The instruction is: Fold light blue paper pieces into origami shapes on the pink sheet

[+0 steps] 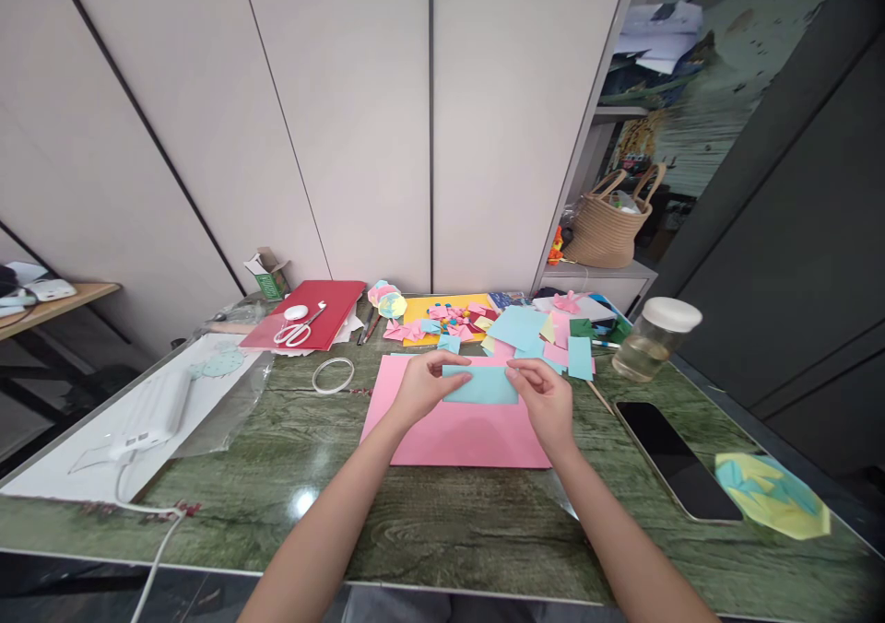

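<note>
Between my two hands is a light blue rectangle of paper (481,386), held by its upper corners. My left hand (423,387) pinches the left end between thumb and fingers. At the other end, my right hand (546,397) grips the paper the same way. Beneath them a large pink sheet (456,443) lies flat on the green table (304,476). Just behind the hands sit loose blue paper sheets (517,326) and small folded pink paper pieces (407,331) on a yellow sheet (442,302).
Scissors (297,330) rest on a red folder (322,305) at the back left, near a roll of tape (333,376). A white power strip (156,411) is at left. On the right are a jar of liquid (640,360), a phone (674,462) and a yellow-blue paper piece (771,494).
</note>
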### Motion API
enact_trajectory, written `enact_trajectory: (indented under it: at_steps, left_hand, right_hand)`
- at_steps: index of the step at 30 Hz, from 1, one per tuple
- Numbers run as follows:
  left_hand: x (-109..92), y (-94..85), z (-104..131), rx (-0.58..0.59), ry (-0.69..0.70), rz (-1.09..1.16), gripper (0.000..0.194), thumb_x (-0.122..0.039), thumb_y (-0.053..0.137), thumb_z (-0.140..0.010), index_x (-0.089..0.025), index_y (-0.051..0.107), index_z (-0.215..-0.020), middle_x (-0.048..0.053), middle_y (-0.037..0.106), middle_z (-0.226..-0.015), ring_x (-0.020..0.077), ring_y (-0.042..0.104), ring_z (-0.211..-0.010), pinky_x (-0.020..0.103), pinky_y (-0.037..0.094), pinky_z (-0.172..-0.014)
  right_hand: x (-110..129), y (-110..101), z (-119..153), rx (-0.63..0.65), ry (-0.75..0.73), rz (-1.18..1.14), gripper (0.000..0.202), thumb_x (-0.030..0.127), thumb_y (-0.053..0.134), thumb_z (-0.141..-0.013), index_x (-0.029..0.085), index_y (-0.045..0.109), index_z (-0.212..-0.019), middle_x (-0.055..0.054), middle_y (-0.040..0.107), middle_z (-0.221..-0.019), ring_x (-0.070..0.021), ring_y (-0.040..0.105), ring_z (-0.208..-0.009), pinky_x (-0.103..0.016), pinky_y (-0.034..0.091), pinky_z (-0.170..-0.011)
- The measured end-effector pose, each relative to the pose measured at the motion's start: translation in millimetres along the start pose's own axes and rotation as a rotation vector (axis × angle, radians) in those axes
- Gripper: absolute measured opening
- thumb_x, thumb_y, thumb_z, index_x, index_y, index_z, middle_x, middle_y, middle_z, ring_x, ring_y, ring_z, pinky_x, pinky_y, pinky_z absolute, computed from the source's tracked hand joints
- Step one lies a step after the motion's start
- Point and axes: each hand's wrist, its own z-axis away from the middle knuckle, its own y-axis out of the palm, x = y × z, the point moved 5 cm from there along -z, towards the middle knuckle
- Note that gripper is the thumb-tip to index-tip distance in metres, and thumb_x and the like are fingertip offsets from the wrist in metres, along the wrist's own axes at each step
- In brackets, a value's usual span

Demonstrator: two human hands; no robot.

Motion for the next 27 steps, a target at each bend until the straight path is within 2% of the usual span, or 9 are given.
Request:
enact_trajectory:
  at_steps: [20,27]
  left_hand:
    - [-3.1,-0.8,0.1,-0.029,0.012,0.005,0.020,-0.031,0.064,-0.062,-0.019,0.064,-0.078,0.002,0.064,-0.079,0.0115,0.051,-0.062,0.022,0.034,-0.051]
    - [-3.2,0.0,0.6,-0.003,0.002,0.012,0.020,-0.031,0.062,-0.064,-0.018,0.063,-0.079,0.004,0.063,-0.081,0.0145,0.054,-0.070,0.024,0.039,-0.057]
  right_hand:
    - [-4.6,0.4,-1.7,0.015,0.050,-0.060,0.013,0.028,0.059,-0.069,0.018,0.057,-0.077,-0.001,0.060,-0.067,-0.0125,0.054,-0.063,-0.022,0.039,-0.053]
    - [-3.4,0.6,-2.1,0.021,0.046,-0.031,0.018,0.032,0.059,-0.068,0.017,0.057,-0.077,-0.002,0.060,-0.068,-0.0135,0.053,-0.062,-0.023,0.039,-0.051]
